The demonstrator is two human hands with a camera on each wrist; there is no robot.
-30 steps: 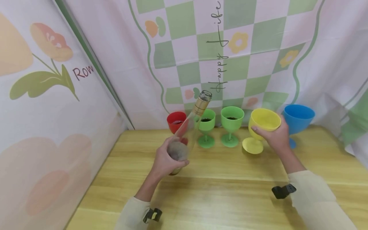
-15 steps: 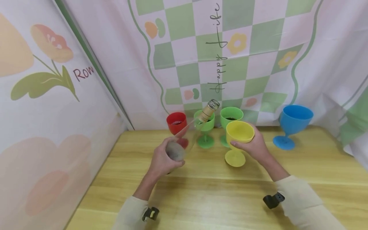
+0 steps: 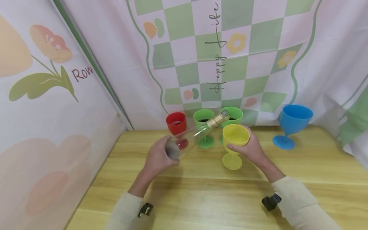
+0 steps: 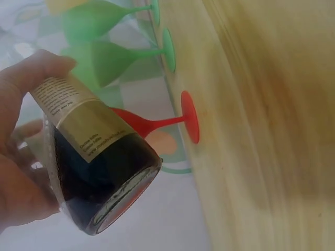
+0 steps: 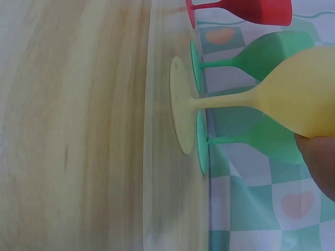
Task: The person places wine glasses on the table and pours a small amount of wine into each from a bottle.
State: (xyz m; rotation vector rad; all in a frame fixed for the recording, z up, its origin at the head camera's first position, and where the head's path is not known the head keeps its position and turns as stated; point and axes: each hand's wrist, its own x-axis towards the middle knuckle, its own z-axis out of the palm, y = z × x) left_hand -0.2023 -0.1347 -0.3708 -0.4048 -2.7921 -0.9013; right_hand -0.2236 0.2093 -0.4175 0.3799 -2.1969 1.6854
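Note:
In the head view my left hand (image 3: 158,156) grips a glass wine bottle (image 3: 192,135) by its lower body. The bottle leans to the right, its gold-wrapped neck overlapping the green goblets and its mouth just above the yellow goblet's (image 3: 234,139) rim. Dark liquid and a printed label (image 4: 97,128) show on the bottle in the left wrist view. My right hand (image 3: 253,148) holds the yellow goblet round its bowl, upright, with no liquid visible inside. Its round foot (image 5: 181,107) appears close to the table in the right wrist view.
Along the back edge of the wooden table (image 3: 212,198) stand a red goblet (image 3: 174,127), two green goblets (image 3: 206,142) and, farther right, a blue goblet (image 3: 293,123). Dark liquid shows in the red and green ones. A printed curtain (image 3: 184,48) hangs right behind them.
My right hand has brought the yellow goblet leftward and nearer, away from the blue one. The bottle has tipped further right, its mouth coming down toward the yellow goblet.

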